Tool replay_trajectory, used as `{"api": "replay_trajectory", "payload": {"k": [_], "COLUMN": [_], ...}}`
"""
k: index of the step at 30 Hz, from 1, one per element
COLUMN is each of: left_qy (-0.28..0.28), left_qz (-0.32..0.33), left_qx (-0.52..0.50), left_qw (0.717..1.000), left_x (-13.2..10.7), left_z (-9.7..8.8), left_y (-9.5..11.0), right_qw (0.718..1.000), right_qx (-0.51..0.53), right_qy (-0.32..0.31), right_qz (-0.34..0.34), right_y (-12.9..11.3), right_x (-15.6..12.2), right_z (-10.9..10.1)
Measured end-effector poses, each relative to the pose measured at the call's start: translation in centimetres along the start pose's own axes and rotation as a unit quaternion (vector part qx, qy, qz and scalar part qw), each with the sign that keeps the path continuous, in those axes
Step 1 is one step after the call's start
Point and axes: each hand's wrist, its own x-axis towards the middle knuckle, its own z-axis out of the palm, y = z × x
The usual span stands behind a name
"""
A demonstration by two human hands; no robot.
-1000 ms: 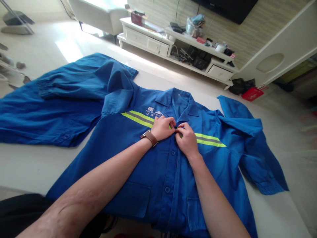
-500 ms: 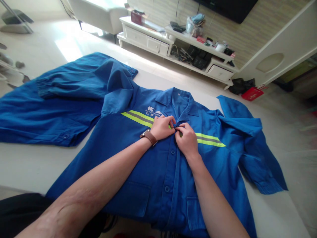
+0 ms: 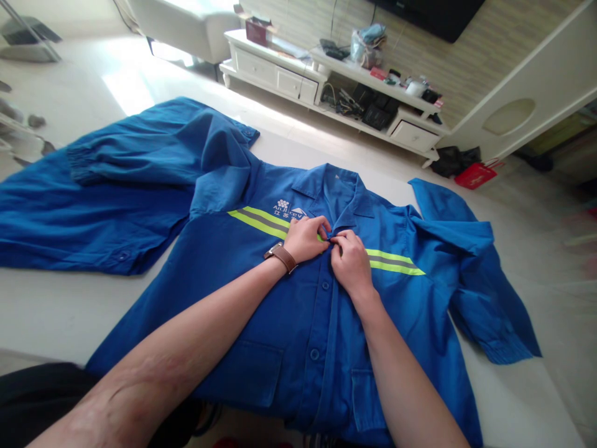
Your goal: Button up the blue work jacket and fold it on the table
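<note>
A blue work jacket (image 3: pixel 373 298) with yellow-green reflective stripes lies front side up, its collar (image 3: pixel 342 202) pointing away from me. My left hand (image 3: pixel 305 238), below a brown-strapped watch (image 3: pixel 282 256), pinches the front placket just under the collar. Close against it, my right hand (image 3: pixel 351 258) pinches the facing edge with thumb and forefinger. The fingertips almost meet and hide the top fastening. Lower on the placket, two buttons (image 3: pixel 314 354) show.
The jacket rests on a white table (image 3: pixel 46 311). Another blue garment (image 3: pixel 107 218) lies under its left sleeve. Beyond stands a white TV cabinet (image 3: pixel 261 68) with assorted items, and a red bag (image 3: pixel 476 176) is on the floor.
Both hands stay at the same spot on the placket. The right fingers have shifted very slightly; the jacket lies as before.
</note>
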Motion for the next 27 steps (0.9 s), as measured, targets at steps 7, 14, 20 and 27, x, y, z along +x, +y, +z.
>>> {"api": "replay_trajectory", "payload": {"k": [7, 14, 20, 27], "left_qy": [0.018, 0.026, 0.014, 0.031], "left_qz": [-0.017, -0.007, -0.019, -0.005], "left_qx": [-0.003, 0.004, 0.018, 0.028], "left_qw": [1.0, 1.0, 1.0, 0.999], "left_x": [-0.26, -0.51, -0.62, -0.56], "left_z": [0.11, 0.15, -0.04, 0.33], "left_y": [0.31, 0.39, 0.77, 0.36], "right_qw": [0.999, 0.997, 0.999, 1.0], "right_qx": [0.036, 0.048, 0.032, 0.009], "right_qy": [0.03, 0.053, 0.031, -0.002], "right_qz": [0.02, 0.015, -0.004, -0.022], "right_y": [0.03, 0.18, 0.39, 0.1], "right_x": [-0.07, -0.11, -0.13, -0.24], "right_z": [0.18, -0.11, -0.29, -0.42]}}
